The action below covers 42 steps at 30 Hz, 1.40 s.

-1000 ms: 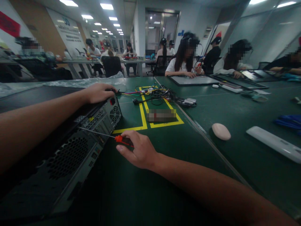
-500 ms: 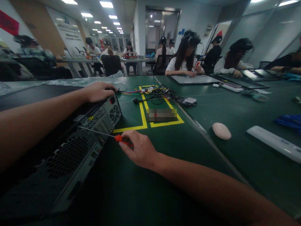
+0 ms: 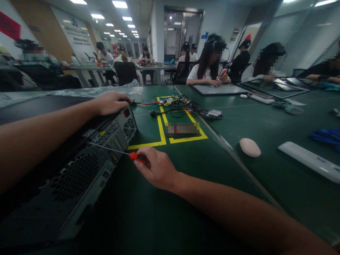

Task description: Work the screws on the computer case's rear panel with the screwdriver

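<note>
A black computer case (image 3: 108, 166) lies at the left with its rear panel, vents and ports facing me. My left hand (image 3: 113, 102) rests on the top of the case at its far end, fingers laid out along the edge. In my right hand (image 3: 158, 168) is a screwdriver (image 3: 133, 156) with an orange-red handle, its grip partly hidden by my fingers. The long thin shaft points left, and its tip meets the rear panel near the upper edge, between the slot covers and the large round vent.
On the green table (image 3: 202, 198) lie a bundle of cables (image 3: 183, 104), a blurred-out flat item (image 3: 182, 129), a pinkish mouse (image 3: 250, 147) and a long white object (image 3: 309, 159). Clear plastic wrap (image 3: 124, 88) lies behind the case. Co-workers sit opposite with flat panels (image 3: 220, 89).
My hands, the case and the screwdriver stay almost where they were. Across the table, a co-worker's hand and a dark frame have shifted slightly.
</note>
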Motion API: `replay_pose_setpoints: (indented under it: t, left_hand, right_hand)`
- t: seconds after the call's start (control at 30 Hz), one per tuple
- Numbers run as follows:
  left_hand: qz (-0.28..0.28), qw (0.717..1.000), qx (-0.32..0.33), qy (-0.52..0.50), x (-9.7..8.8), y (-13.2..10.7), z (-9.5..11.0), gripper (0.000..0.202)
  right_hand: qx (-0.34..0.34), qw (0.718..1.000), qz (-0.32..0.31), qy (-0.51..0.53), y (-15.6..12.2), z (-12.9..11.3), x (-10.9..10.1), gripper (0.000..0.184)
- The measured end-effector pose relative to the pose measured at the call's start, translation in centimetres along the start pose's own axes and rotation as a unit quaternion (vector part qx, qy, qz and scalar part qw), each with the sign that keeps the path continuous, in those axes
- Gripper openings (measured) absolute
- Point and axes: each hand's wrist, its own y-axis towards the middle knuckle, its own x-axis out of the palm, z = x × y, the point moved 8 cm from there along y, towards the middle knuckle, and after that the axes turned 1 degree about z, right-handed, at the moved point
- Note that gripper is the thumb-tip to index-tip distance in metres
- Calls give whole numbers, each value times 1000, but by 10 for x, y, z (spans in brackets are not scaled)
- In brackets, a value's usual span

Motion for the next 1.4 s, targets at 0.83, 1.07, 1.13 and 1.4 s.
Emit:
replay_pose_setpoints:
  t: [0.83, 1.07, 1.13, 1.4]
  left_hand:
    - [13, 1000, 2, -4, 1, 1, -2, 68]
    - [8, 1000, 9, -5, 2, 2, -4, 65]
    - [10, 1000, 9, -1, 2, 3, -6, 64]
    - [10, 1000, 16, 6, 4, 5, -10, 65]
  right_hand:
    - [13, 1000, -3, -4, -1, 0, 0, 30]
    - [16, 1000, -4, -22, 1, 0, 1, 33]
    - [16, 1000, -6, -25, 1, 1, 1, 34]
    - [10, 1000, 3, 18, -1, 1, 2, 35]
